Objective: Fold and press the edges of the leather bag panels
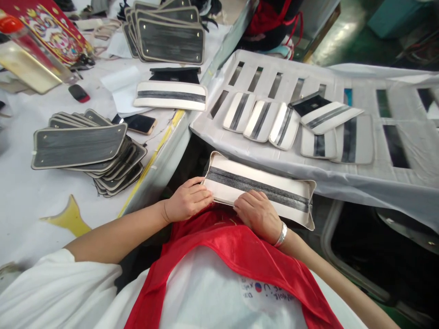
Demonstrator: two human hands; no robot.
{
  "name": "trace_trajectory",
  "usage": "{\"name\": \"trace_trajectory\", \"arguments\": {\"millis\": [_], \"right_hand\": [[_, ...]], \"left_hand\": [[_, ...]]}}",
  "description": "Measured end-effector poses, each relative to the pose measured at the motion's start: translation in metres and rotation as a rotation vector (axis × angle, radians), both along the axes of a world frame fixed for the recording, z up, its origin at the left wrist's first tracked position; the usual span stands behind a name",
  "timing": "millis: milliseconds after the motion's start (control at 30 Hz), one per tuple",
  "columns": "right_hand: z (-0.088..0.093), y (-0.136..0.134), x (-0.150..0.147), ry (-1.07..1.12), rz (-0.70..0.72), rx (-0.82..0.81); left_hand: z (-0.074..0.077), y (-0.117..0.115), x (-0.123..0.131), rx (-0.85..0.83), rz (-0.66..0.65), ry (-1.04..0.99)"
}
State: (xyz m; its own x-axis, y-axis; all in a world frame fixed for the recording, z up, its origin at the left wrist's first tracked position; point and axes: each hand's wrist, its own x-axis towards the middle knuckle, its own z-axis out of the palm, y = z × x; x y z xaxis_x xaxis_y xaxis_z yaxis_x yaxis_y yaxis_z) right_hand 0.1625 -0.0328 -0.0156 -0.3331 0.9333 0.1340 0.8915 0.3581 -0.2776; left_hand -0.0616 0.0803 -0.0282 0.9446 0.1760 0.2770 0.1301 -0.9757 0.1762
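A long cream panel piece (274, 189) with a dark grey stripe along its middle and raised edges lies across my lap, tilted down to the right. My left hand (190, 198) grips its left end, fingers curled over the near corner. My right hand (257, 212) is closed on the near long edge around the middle, with a silver bracelet at the wrist. What the thumbs do under the piece is hidden. Just beyond it, several smaller cream pieces with dark stripes (262, 119) lie on the slotted grey surface (394, 109).
Stacks of dark grey panels with pale edging stand on the white table, one at left (78, 146), one at the back (171, 41). A phone (137, 123) and another striped cream piece (171, 95) lie near the table's yellow-taped edge. A clear bottle (37, 50) stands at far left.
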Motion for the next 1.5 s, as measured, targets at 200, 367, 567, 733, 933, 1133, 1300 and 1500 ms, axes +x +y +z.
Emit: {"name": "trace_trajectory", "arguments": {"millis": [200, 367, 567, 733, 933, 1133, 1300, 1500], "right_hand": [[0.003, 0.006, -0.002, 0.052, -0.145, -0.148], [0.006, 0.012, -0.007, -0.022, -0.233, -0.228], [0.008, 0.02, -0.013, -0.076, -0.281, -0.277], [0.007, 0.018, -0.017, -0.036, -0.355, -0.224], [-0.006, 0.003, -0.02, -0.076, -0.194, 0.031], [-0.013, -0.004, -0.013, -0.128, 0.054, 0.11], [-0.021, -0.016, -0.004, -0.08, 0.035, 0.153], [-0.034, -0.037, 0.021, -0.099, -0.014, 0.139]], "left_hand": [[0.007, -0.004, 0.012, -0.069, 0.12, 0.002], [0.012, -0.006, 0.023, -0.069, 0.218, 0.088], [0.016, -0.009, 0.034, -0.076, 0.321, 0.172], [0.014, -0.014, 0.037, -0.173, 0.532, 0.083], [0.006, -0.017, 0.03, -0.38, 0.677, -0.07], [-0.01, -0.021, 0.034, -0.616, 0.74, -0.236], [-0.019, -0.035, 0.042, -0.82, 0.828, -0.333], [-0.02, -0.037, 0.046, -0.774, 0.869, -0.347]]}}
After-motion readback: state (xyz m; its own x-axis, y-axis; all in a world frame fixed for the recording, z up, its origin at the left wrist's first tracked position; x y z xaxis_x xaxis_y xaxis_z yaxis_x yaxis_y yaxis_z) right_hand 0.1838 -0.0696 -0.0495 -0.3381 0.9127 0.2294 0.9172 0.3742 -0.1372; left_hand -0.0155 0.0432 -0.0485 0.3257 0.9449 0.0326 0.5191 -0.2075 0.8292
